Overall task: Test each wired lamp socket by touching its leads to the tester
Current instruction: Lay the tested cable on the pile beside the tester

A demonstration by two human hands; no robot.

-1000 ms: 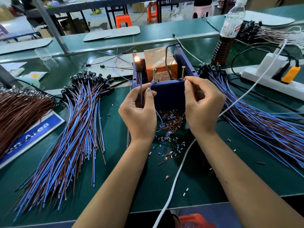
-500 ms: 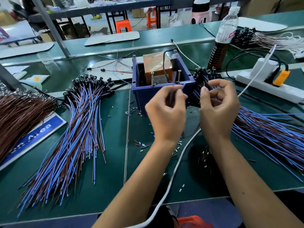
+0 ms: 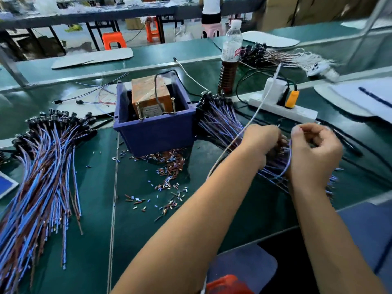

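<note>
The tester is a blue plastic box (image 3: 157, 132) holding an orange transformer block (image 3: 149, 92), with two upright screws on its front rim. A pile of black lamp sockets with blue and brown leads (image 3: 220, 122) lies right of the box. Both hands work over that pile's lead ends. My right hand (image 3: 314, 151) pinches a blue lead that curves down below it. My left hand (image 3: 262, 143) is curled into the wires beside it; its fingertips are hidden. A second pile of wired sockets (image 3: 44, 166) lies left of the box.
Cut bits of wire insulation (image 3: 167, 177) litter the green mat before the box. A white power strip (image 3: 284, 109) with plugs sits at the back right, a white cable running from it toward me. A bottle (image 3: 230, 58) stands behind the right pile.
Both hands have left the tester's front rim and moved right and down to the right pile. The view has swung right with them. The lit socket held at the box is gone from my left hand.
</note>
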